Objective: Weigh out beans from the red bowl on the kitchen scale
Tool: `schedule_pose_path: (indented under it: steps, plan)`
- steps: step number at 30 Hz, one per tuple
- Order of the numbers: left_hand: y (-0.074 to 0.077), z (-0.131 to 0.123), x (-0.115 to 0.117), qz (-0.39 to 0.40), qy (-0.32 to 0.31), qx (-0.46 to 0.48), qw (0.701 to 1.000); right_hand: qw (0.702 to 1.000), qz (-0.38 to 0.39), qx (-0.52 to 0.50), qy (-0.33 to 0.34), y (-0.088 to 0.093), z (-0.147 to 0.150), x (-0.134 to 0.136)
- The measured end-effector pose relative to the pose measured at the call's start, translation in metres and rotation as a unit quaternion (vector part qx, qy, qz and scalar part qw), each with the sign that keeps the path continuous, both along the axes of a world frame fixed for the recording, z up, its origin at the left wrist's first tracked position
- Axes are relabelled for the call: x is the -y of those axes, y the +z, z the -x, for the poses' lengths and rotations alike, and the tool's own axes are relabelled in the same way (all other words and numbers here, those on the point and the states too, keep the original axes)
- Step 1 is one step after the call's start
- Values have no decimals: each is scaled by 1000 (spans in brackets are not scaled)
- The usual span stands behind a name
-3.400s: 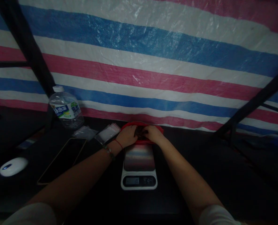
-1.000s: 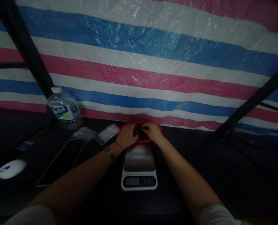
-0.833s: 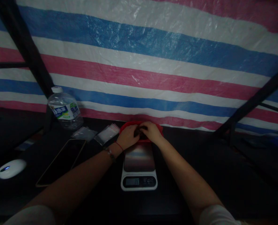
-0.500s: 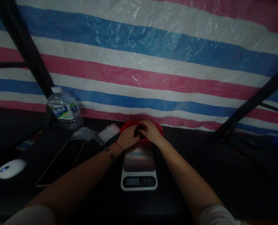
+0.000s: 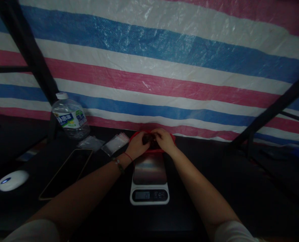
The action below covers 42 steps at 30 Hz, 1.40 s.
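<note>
Both hands work inside a red container (image 5: 132,135), a bag or basket, at the far end of a white kitchen scale (image 5: 149,171). It holds dark brown pieces (image 5: 154,144) whose kind I cannot make out in the dim light. On the left side, the thumb and fingers of my left hand (image 5: 136,146) close round a dark brown lump (image 5: 146,138). My right hand (image 5: 166,142) reaches in from the right, fingers bent and pinched at the pieces; what they grip is too dark to tell. The scale's steel plate is partly covered by the container.
Left of the container lie small clear zip bags (image 5: 116,144) and more clear bags (image 5: 91,144). Behind them stands a large clear plastic bottle (image 5: 70,117). A phone (image 5: 66,174) and a white mouse (image 5: 12,180) lie further left. Striped sheeting (image 5: 149,77) hangs behind the black table.
My fingers have moved apart a little inside the red container, showing more of the dark pieces. The left hand now has a lump at its fingertips. The scale has stayed put.
</note>
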<state>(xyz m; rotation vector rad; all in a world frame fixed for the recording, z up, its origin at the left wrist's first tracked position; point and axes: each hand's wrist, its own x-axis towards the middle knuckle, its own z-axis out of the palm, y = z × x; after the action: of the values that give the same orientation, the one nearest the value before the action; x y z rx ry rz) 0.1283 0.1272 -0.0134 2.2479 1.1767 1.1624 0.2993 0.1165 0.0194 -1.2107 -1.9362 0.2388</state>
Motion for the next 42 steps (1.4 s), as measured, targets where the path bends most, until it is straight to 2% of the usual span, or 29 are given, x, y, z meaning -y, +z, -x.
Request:
schedule_pose_path:
  steps: [3, 9, 14, 18, 26, 33, 37, 40, 42]
  plan:
    - [2, 0, 1, -1, 22, 6, 1000, 996, 38, 77, -11, -5, -2, -2]
    - [3, -1, 3, -10, 12, 2, 1000, 972, 118, 201, 4, -10, 0, 1]
    - [1, 0, 2, -69, 19, -20, 997, 966, 136, 218, 20, -11, -1, 4]
    - [0, 1, 1, -48, 27, -39, 998, 961, 157, 225, 21, -12, -2, 3]
    - [5, 0, 6, -30, 7, -45, 998, 986, 118, 115, 15, -3, -4, 3]
    - [10, 1, 10, -32, 4, -63, 998, 973, 150, 170, 40, -12, -2, 5]
    - [12, 2, 9, -1, 5, -25, 1000, 967, 136, 213, 19, -13, 0, 3]
    - [10, 3, 2, 76, -61, 70, 993, 965, 123, 232, 4, -11, -1, 0]
    - [7, 4, -3, 140, -106, 161, 971, 965, 122, 233, -5, -12, -3, -2]
